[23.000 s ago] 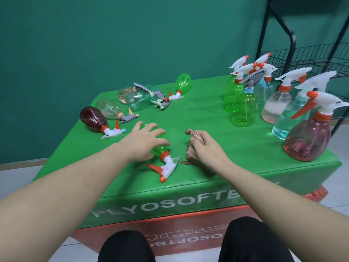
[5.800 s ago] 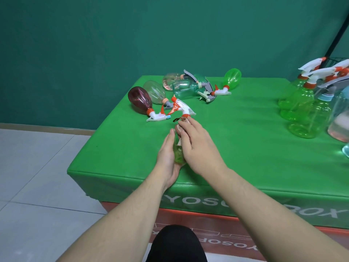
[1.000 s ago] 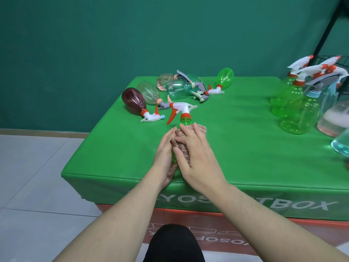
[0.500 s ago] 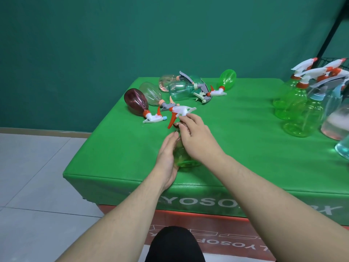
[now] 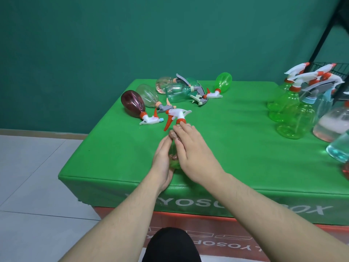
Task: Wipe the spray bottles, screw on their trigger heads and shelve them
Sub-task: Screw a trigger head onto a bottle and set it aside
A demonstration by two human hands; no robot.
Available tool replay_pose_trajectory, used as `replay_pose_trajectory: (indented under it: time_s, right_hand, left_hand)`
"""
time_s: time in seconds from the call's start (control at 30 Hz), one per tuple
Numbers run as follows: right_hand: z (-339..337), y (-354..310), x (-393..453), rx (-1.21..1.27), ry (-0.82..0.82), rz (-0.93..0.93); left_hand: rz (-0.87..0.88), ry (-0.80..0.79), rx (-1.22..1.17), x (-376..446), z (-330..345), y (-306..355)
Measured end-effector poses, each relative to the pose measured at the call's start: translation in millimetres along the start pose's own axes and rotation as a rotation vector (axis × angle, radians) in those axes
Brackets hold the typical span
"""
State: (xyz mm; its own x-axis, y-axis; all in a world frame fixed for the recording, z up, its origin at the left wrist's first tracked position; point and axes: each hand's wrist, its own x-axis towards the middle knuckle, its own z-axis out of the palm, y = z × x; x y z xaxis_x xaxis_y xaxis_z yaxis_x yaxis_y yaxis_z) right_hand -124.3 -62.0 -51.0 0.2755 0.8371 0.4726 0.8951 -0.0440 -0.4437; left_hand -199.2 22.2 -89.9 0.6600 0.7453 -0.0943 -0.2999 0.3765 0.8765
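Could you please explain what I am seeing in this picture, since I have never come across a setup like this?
There is no machine here. A person wears a camera on the head, so the view looks forward and down along both forearms. The left hand steadies an upright green bottle on the green table, while the right hand presses a brown cloth against it. The bottle's white and orange trigger head is already on. Behind it five more bottles lie on their sides, among them a dark red bottle. At the right, more bottles stand upright beside a black wire rack.
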Motion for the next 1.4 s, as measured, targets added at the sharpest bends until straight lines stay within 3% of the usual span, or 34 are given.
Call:
replay_pose_trajectory:
  time_s: [0.5, 1.0, 1.23, 1.4]
  right_hand:
    - [6.7, 9.9, -46.6, -0.072, -0.048, -0.117]
    - [-0.7, 7.3, -14.1, 0.014, 0.046, -0.02]
    - [-4.1, 0.6, 17.4, 0.032, -0.01, 0.215]
    - [3.8, -0.4, 16.6, 0.117, 0.032, 0.162]
  left_hand:
    - [-0.07, 0.042, -0.143, -0.2, -3.5, -0.3]
    - [-0.058, -0.023, -0.038, -7.5, 0.4, 5.7]
    - [-0.086, -0.022, -0.126, -10.1, 3.7, 11.5]
    - [-0.085, 0.028, -0.153, -8.8, 1.5, 9.3]
